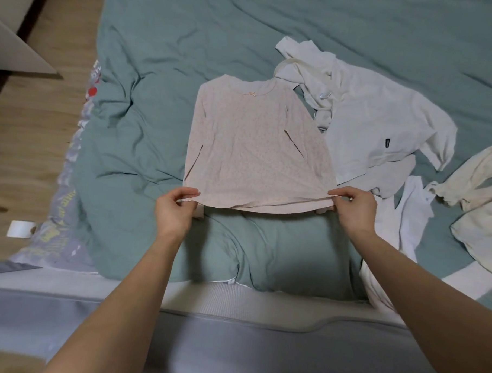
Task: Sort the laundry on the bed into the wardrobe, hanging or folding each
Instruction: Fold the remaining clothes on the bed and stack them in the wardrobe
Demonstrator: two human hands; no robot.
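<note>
- While the pink top is lying flat on the green duvet, front up and sleeves tucked in over the body, its long axis is running straight away from the person, neckline far and hem near.
- Both hands are pinching that near hem: the left hand is holding the left corner between thumb and curled fingers, and the right hand is holding the right corner likewise.
- Neither hand is sitting nearer than the other; the two are lying level, with the whole garment stretching ahead of the fingers.
- By judgement, the coming fold is calling for the hem to travel forward toward the neckline, both corners together.
- Just right of the top, a white shirt is touching or overlapping its edge; a cream garment is lying farther right.
</note>
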